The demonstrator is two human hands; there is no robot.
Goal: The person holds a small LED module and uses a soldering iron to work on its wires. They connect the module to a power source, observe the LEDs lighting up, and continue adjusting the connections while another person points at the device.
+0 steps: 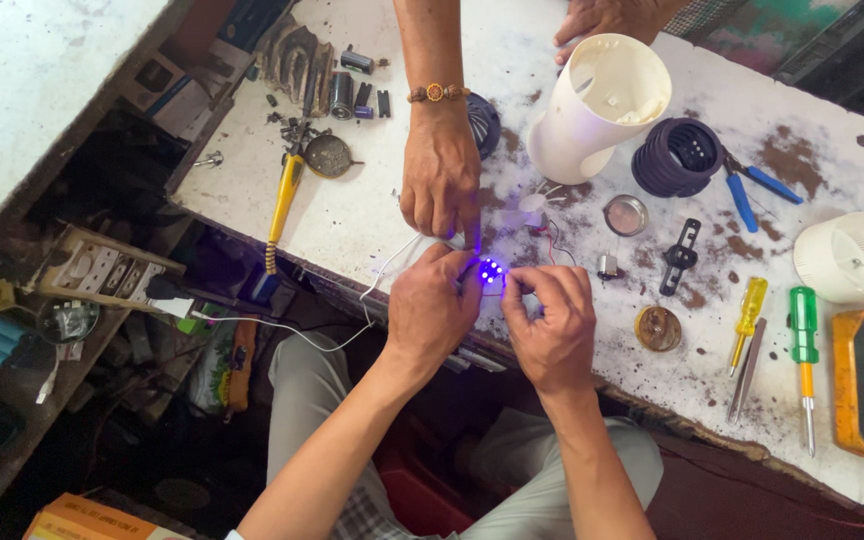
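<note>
Left hand (430,310) and right hand (550,322) closed in a pinch on a small lit LED board (492,271), held at the near edge of the worn white workbench (352,215). Judged light, stiff and fragile; best gripped by its edges, clear of the glowing blue diodes. Thin white wire (392,262) trailing left of the grip. Another person's hand (440,180) pressed down just beyond the grip, crowding it. White housing (597,105) and red-black leads (542,235) farther beyond; screwdrivers (802,345) well right.
</note>
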